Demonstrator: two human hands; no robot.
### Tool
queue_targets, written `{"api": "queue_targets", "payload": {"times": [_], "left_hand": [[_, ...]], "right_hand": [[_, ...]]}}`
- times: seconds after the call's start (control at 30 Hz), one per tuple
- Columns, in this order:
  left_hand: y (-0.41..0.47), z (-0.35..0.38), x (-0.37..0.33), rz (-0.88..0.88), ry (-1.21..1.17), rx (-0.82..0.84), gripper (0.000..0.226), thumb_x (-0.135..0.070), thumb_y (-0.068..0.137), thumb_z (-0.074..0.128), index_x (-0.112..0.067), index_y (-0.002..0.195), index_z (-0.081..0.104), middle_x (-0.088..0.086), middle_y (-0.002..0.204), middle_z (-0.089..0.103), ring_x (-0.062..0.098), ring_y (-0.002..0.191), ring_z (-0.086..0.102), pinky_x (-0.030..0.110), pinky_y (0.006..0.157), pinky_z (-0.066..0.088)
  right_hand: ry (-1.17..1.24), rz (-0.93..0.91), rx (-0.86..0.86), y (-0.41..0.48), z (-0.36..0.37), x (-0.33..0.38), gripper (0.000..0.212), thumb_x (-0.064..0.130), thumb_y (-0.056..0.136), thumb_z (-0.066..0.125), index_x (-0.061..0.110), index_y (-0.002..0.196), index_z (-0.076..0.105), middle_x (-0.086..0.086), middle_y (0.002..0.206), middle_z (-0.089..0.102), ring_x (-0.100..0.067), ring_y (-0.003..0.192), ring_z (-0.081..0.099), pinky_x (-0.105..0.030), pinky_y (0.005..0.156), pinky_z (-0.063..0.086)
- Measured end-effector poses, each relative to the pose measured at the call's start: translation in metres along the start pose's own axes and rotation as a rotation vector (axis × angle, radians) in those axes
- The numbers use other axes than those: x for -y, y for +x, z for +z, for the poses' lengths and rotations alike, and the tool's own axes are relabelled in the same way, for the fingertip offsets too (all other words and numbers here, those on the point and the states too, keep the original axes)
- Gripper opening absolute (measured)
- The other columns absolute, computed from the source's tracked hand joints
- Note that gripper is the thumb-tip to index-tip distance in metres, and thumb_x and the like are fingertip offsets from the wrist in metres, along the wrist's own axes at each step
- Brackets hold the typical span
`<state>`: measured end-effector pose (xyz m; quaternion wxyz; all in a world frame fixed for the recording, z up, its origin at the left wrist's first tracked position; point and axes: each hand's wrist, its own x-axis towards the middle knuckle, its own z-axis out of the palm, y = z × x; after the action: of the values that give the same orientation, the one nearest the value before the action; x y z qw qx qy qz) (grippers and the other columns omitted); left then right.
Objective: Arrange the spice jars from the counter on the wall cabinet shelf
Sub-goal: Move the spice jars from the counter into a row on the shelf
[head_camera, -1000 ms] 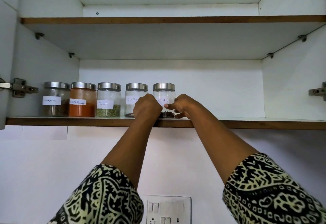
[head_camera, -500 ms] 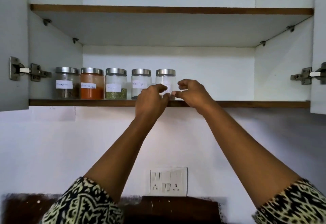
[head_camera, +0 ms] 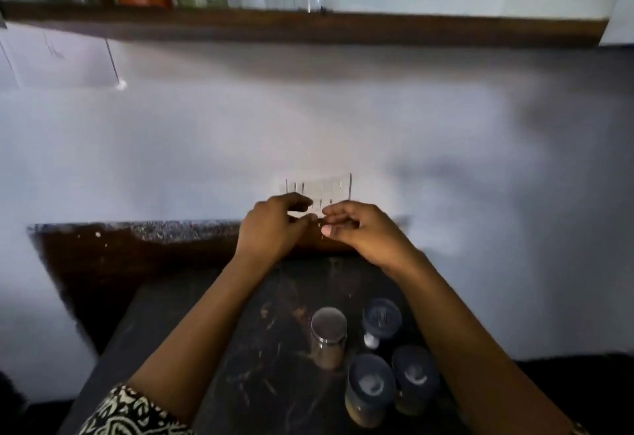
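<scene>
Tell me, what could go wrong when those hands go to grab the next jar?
Four jars on the counter stand bunched together: the steel-lidded jar and three dark-lidded jars. Grabbing one could knock a neighbour over. Both hands, left hand and right hand, are empty and above the counter's back edge. The picture is blurred, so the head seems to be moving fast; a hurried reach might miss. On the shelf, the jars sit close to the front edge.

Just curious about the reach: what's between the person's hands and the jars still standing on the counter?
In the head view, only bare dark counter lies between the hands (left hand, right hand) and the four jars. Both hands look empty.
</scene>
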<state>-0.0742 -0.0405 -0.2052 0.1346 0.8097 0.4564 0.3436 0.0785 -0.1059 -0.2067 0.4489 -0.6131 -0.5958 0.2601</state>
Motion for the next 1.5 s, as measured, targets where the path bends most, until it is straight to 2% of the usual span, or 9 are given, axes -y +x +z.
{"api": "queue_targets", "payload": {"times": [0.3, 0.43, 0.53, 0.7, 0.8, 1.0, 1.1, 1.37, 1.5], "left_hand": [[-0.062, 0.122, 0.069, -0.222, 0.114, 0.580, 0.066, -0.038, 0.081, 0.069, -0.023, 0.140, 0.042, 0.003, 0.139, 0.051, 0.020, 0.124, 0.051, 0.035, 0.101, 0.042], [-0.076, 0.161, 0.093, -0.271, 0.073, 0.617, 0.069, -0.028, 0.081, 0.070, -0.017, 0.141, 0.037, 0.008, 0.143, 0.046, 0.024, 0.127, 0.049, 0.036, 0.103, 0.039], [-0.083, 0.182, 0.109, -0.346, 0.053, 0.630, 0.095, -0.033, 0.075, 0.075, -0.021, 0.149, 0.018, 0.010, 0.150, 0.035, 0.028, 0.134, 0.041, 0.044, 0.108, 0.038], [-0.082, 0.207, 0.119, -0.399, -0.092, 0.605, 0.094, -0.033, 0.074, 0.077, -0.017, 0.148, 0.023, 0.009, 0.150, 0.037, 0.026, 0.135, 0.040, 0.042, 0.111, 0.033], [-0.086, 0.214, 0.121, -0.391, -0.190, 0.596, 0.070, -0.025, 0.079, 0.073, -0.017, 0.139, 0.038, 0.007, 0.141, 0.050, 0.022, 0.127, 0.049, 0.036, 0.106, 0.037], [-0.084, 0.206, 0.129, -0.355, -0.259, 0.535, 0.074, -0.024, 0.075, 0.077, -0.019, 0.139, 0.040, 0.004, 0.137, 0.054, 0.018, 0.125, 0.051, 0.036, 0.106, 0.042], [-0.076, 0.185, 0.124, -0.275, -0.347, 0.438, 0.077, -0.029, 0.070, 0.081, -0.020, 0.137, 0.044, -0.003, 0.132, 0.055, 0.014, 0.121, 0.052, 0.026, 0.099, 0.042], [-0.056, 0.099, 0.075, -0.183, -0.685, 0.231, 0.074, -0.033, 0.067, 0.079, -0.024, 0.134, 0.048, -0.005, 0.124, 0.058, 0.012, 0.114, 0.056, 0.030, 0.093, 0.051], [-0.042, 0.046, 0.034, -0.080, -0.746, 0.111, 0.078, -0.043, 0.059, 0.085, -0.025, 0.127, 0.053, -0.008, 0.117, 0.062, 0.006, 0.108, 0.059, 0.023, 0.085, 0.053]], "right_hand": [[-0.230, 0.380, 0.265, -0.025, 0.073, -0.137, 0.048, 0.025, 0.084, 0.066, 0.012, 0.129, 0.054, -0.008, 0.126, 0.061, -0.024, 0.115, 0.058, -0.036, 0.098, 0.047], [-0.313, 0.395, 0.192, -0.028, 0.093, -0.176, 0.052, 0.014, 0.080, 0.064, 0.013, 0.130, 0.051, -0.013, 0.127, 0.056, -0.029, 0.118, 0.055, -0.038, 0.099, 0.046], [-0.361, 0.409, 0.138, -0.025, 0.096, -0.196, 0.059, 0.012, 0.078, 0.065, 0.013, 0.134, 0.045, -0.014, 0.131, 0.047, -0.031, 0.122, 0.050, -0.038, 0.102, 0.042], [-0.379, 0.427, 0.199, -0.020, 0.094, -0.209, 0.074, 0.013, 0.082, 0.066, 0.008, 0.145, 0.027, -0.015, 0.142, 0.044, -0.031, 0.131, 0.044, -0.034, 0.106, 0.036], [-0.339, 0.440, 0.219, -0.017, 0.096, -0.213, 0.070, 0.013, 0.080, 0.068, 0.010, 0.141, 0.033, -0.013, 0.137, 0.051, -0.029, 0.126, 0.050, -0.033, 0.103, 0.038], [-0.330, 0.435, 0.261, -0.010, 0.084, -0.201, 0.065, 0.019, 0.077, 0.071, 0.014, 0.134, 0.040, -0.010, 0.130, 0.058, -0.027, 0.118, 0.056, -0.037, 0.101, 0.045], [-0.227, 0.390, 0.242, -0.008, 0.066, -0.181, 0.063, 0.019, 0.077, 0.072, 0.017, 0.133, 0.043, -0.003, 0.128, 0.058, -0.020, 0.117, 0.055, -0.034, 0.099, 0.044], [0.044, 0.218, 0.148, -0.015, 0.015, -0.092, 0.060, 0.029, 0.074, 0.076, 0.024, 0.128, 0.052, 0.005, 0.119, 0.063, -0.012, 0.108, 0.060, -0.036, 0.092, 0.052], [0.080, 0.065, 0.054, -0.023, -0.009, -0.040, 0.051, 0.026, 0.078, 0.073, 0.025, 0.125, 0.053, 0.008, 0.112, 0.063, -0.007, 0.098, 0.063, -0.022, 0.077, 0.053]]}}
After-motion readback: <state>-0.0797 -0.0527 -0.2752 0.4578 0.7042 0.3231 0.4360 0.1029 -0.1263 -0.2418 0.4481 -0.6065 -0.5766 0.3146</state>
